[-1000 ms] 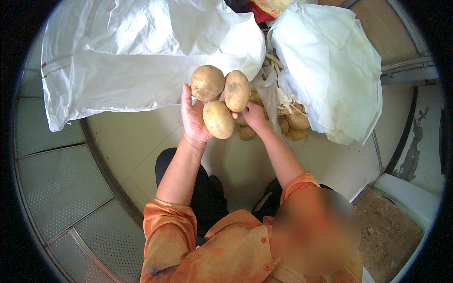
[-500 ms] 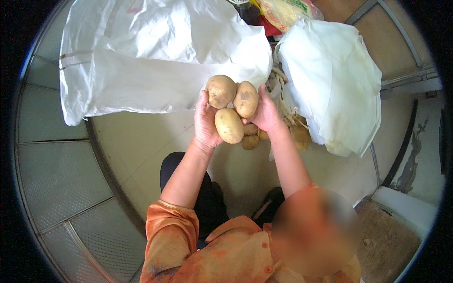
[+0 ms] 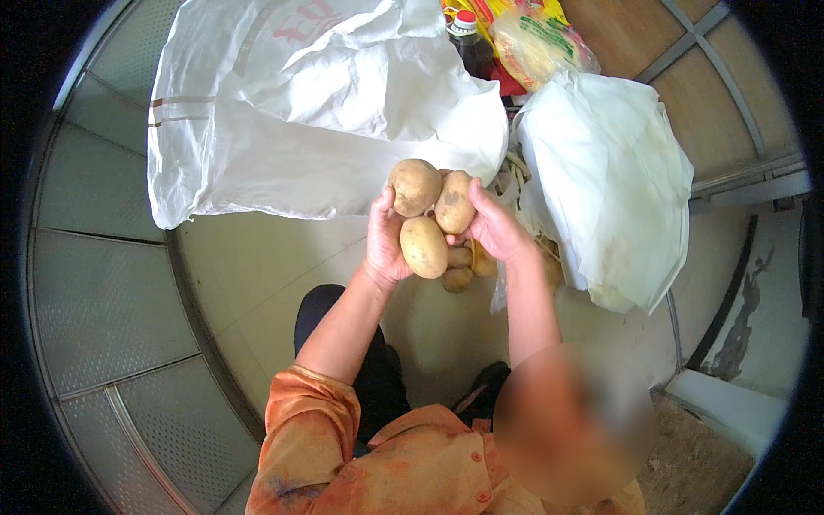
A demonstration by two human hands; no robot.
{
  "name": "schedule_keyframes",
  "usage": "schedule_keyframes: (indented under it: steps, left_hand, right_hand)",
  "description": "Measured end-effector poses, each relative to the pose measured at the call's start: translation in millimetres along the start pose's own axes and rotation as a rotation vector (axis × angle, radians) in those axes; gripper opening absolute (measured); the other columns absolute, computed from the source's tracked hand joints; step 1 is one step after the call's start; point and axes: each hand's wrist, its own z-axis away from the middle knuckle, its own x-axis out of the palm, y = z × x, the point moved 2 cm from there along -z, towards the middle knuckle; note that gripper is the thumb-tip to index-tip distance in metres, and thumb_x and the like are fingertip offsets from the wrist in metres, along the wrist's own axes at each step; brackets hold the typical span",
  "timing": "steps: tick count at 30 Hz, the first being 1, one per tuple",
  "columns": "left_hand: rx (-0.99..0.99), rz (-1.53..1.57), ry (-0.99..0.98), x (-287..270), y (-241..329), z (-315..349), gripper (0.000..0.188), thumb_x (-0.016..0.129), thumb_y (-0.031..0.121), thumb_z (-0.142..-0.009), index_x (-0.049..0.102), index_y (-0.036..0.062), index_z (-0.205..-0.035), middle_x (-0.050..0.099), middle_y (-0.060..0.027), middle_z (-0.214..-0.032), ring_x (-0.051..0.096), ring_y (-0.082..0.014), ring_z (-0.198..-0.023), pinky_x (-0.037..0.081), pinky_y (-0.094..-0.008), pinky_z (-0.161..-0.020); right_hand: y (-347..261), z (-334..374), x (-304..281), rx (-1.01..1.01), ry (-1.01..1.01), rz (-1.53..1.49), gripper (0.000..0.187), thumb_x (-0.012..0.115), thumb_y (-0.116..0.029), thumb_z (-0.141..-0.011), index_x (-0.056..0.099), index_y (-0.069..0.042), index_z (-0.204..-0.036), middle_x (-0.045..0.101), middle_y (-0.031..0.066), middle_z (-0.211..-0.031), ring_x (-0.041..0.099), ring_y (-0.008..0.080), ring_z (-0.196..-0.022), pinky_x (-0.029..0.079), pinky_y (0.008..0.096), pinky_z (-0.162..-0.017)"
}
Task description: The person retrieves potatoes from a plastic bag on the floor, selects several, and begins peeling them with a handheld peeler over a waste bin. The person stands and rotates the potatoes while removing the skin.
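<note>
Three potatoes are cupped together between my hands, above the floor. A round potato [image 3: 415,187] sits at the far left of the group, a dark-blotched potato [image 3: 455,204] beside it on the right, and a smooth oval potato [image 3: 424,247] nearest me. My left hand [image 3: 384,239] curls round the left side of the cluster. On the opposite side, my right hand [image 3: 498,225] presses its thumb on the blotched potato; its lower fingers are partly hidden. Several more potatoes [image 3: 457,279] lie lower down, just beyond my hands and partly covered by them.
A large white plastic sack [image 3: 283,163] spreads out at the far left, and a white bag [image 3: 601,180] stands at the right. Behind them are a dark bottle [image 3: 470,51] with a red cap and a clear packet [image 3: 545,51]. Textured metal panels [image 3: 112,292] line the left.
The view has tilted, so the sack, bag and my hands appear lower, and more of the bottle shows. The same three potatoes stay in my hands.
</note>
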Motion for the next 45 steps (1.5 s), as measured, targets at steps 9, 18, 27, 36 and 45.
schedule_keyframes:
  steps: [9, 18, 27, 36, 45]
  left_hand:
    - [0.011, -0.019, -0.072, -5, 5, 1, 0.082, 0.067, 0.058, -0.073, 0.041, 0.0111, -0.135, 0.049, -0.0145, -0.127, 0.057, -0.0351, -0.107, 0.058, -0.0514, -0.07]
    - [-0.014, 0.045, 0.022, -18, 1, -1, 0.083, 0.055, 0.066, -0.079, 0.037, 0.0091, -0.137, 0.048, -0.0175, -0.13, 0.056, -0.039, -0.109, 0.057, -0.0543, -0.07]
    - [-0.019, 0.182, -0.026, -26, 4, -5, 0.083, 0.058, 0.066, -0.078, 0.037, 0.0109, -0.136, 0.046, -0.0141, -0.131, 0.052, -0.0365, -0.112, 0.056, -0.0544, -0.071]
    - [-0.034, 0.118, 0.028, -24, 1, 5, 0.083, 0.058, 0.066, -0.078, 0.039, 0.0101, -0.136, 0.048, -0.0142, -0.129, 0.054, -0.0361, -0.11, 0.056, -0.0535, -0.069]
    - [0.001, -0.007, 0.051, -19, 0, 3, 0.082, 0.059, 0.065, -0.078, 0.04, 0.0095, -0.135, 0.049, -0.0146, -0.127, 0.057, -0.0353, -0.105, 0.057, -0.0518, -0.068]
  right_hand:
    - [-5, -1, 7, -0.012, -0.078, -0.069, 0.077, 0.037, -0.065, -0.092, 0.028, -0.01, -0.146, 0.047, 0.0069, -0.136, 0.054, 0.0193, -0.115, 0.053, 0.0334, -0.071]
    - [7, 1, -13, 0.099, -0.004, 0.163, 0.082, 0.019, -0.069, -0.092, 0.034, -0.004, -0.14, 0.055, 0.0124, -0.125, 0.061, 0.0206, -0.1, 0.053, 0.0343, -0.077]
    - [123, -19, -84, 0.151, 0.479, 0.996, 0.037, 0.06, -0.033, -0.084, 0.065, 0.0, -0.1, 0.068, 0.0201, -0.091, 0.066, 0.0293, -0.092, 0.05, 0.0383, -0.082]
    - [211, 8, -93, 0.135, 0.608, 1.565, 0.054, 0.073, -0.011, -0.072, 0.054, -0.01, -0.122, 0.049, 0.0155, -0.125, 0.043, 0.0369, -0.116, 0.041, 0.0429, -0.098]
    - [212, -3, -114, 0.114, 0.591, 1.447, 0.047, 0.069, -0.024, -0.081, 0.054, 0.0, -0.118, 0.056, 0.0173, -0.118, 0.05, 0.0351, -0.11, 0.045, 0.0462, -0.089]
